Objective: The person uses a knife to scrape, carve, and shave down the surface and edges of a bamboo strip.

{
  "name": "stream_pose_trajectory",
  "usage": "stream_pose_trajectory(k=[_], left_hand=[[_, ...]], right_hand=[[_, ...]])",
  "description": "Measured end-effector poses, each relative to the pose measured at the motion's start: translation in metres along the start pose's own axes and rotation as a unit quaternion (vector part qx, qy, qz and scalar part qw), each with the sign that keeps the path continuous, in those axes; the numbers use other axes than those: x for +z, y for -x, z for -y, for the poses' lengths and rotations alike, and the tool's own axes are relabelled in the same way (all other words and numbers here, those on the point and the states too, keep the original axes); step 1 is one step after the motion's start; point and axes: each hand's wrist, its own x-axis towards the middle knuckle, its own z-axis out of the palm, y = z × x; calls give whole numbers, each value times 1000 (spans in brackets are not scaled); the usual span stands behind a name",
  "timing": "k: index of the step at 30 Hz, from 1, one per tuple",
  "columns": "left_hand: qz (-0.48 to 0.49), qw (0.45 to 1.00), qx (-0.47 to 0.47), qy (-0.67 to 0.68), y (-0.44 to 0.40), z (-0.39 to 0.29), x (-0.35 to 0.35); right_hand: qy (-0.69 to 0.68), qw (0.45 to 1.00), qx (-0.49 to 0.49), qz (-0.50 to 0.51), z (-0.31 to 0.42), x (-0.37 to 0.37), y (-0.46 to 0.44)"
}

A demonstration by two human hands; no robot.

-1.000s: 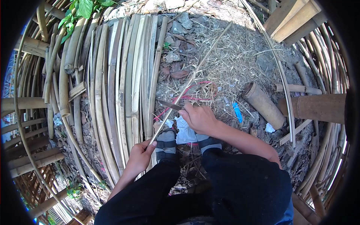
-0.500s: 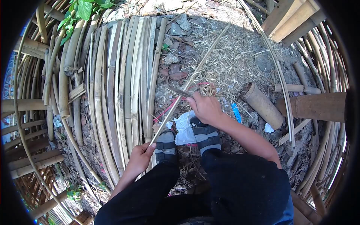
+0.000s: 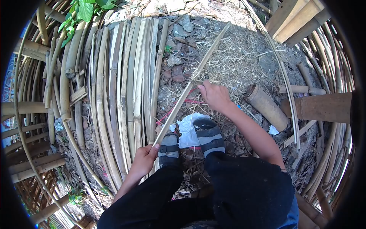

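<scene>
A long pale bamboo strip point(image 3: 173, 113) slants from lower left to upper right across the middle of the view. Its near end is pinched between the thumb and fingers of my left hand point(image 3: 144, 159), beside my left shoe. My right hand point(image 3: 214, 95) is closed around the handle of a knife point(image 3: 194, 81), whose blade lies against the strip near its middle. Most of the handle is hidden in the fingers. The far part of the strip extends over dry shavings point(image 3: 236, 57).
Split bamboo slats point(image 3: 131, 87) lie side by side on the left. A thick bamboo piece point(image 3: 268, 108) rests on the right, near a long curved strip point(image 3: 284, 72). White plastic point(image 3: 187, 131) lies between my shoes. Bamboo poles stand around both sides.
My right hand and the knife have moved up along the strip, away from my body. The strip has turned to show a wider face. My left hand stays in place; my right shoe has shifted slightly.
</scene>
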Motion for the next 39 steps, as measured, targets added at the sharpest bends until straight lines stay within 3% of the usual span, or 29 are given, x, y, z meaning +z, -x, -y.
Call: stream_pose_trajectory(k=[3, 5, 9, 11, 13, 19, 23, 24, 25, 26, 27, 29, 30, 31, 32, 33, 34, 35, 37, 39], left_hand=[[-3, 1000, 7, -22, 2, 1, 0], [4, 999, -2, -34, 1, 4, -3], [10, 999, -11, -44, 2, 6, -3], [6, 999, -15, -32, 3, 7, -4], [4, 1000, -21, -20, 4, 6, -2], [-1, 1000, 0, -8, 3, 4, 3], [-3, 999, 10, -51, 3, 11, 2], [-9, 999, 15, -41, 2, 12, 3], [-8, 999, 17, -41, 3, 10, 3], [-2, 999, 5, -47, 6, 6, 3], [2, 999, -6, -53, 7, 4, 2], [9, 998, -2, -54, 8, 10, 1], [16, 998, 2, -55, 7, 11, 0], [15, 998, 2, -56, 8, 10, -1], [16, 998, -3, -56, 9, 7, -1], [19, 998, -8, -55, 10, 5, -1], [21, 998, -8, -55, 10, 2, 0], [15, 997, -7, -69, 10, 0, 0], [9, 996, -8, -83, 12, -2, 0], [16, 993, 12, -114, 14, -3, -1]], right_hand=[[-8, 1000, 24, -10, 10, 1, 5], [-42, 998, 25, 36, 33, -1, 20], [-54, 993, -82, 61, 59, -1, 39], [-41, 994, -100, 16, 35, 4, 25], [53, 998, -19, 13, 3, 1, 5], [99, 993, -57, -7, -7, -8, 0], [-11, 996, -24, -91, -10, 22, 7], [-366, 908, 193, 67, -7, 12, 4], [-647, 633, 370, 210, -2, -1, 0], [-707, 554, 385, 212, 10, -13, 3], [-707, 556, 383, 211, 6, -14, 0], [-758, 502, 412, 66, -11, -11, -4], [-715, 583, 385, 32, -22, -5, -5], [-716, 582, 384, 33, -23, 4, -4], [-585, 757, 289, -27, -23, 13, 0], [-418, 887, 176, -84, -20, 19, 4], [-299, 946, 95, -86, -1, 2, 8], [-298, 946, 95, -85, 16, -7, 14], [-63, 996, -68, -7, 43, -14, 26], [-44, 997, -70, 7, 57, -5, 32]])
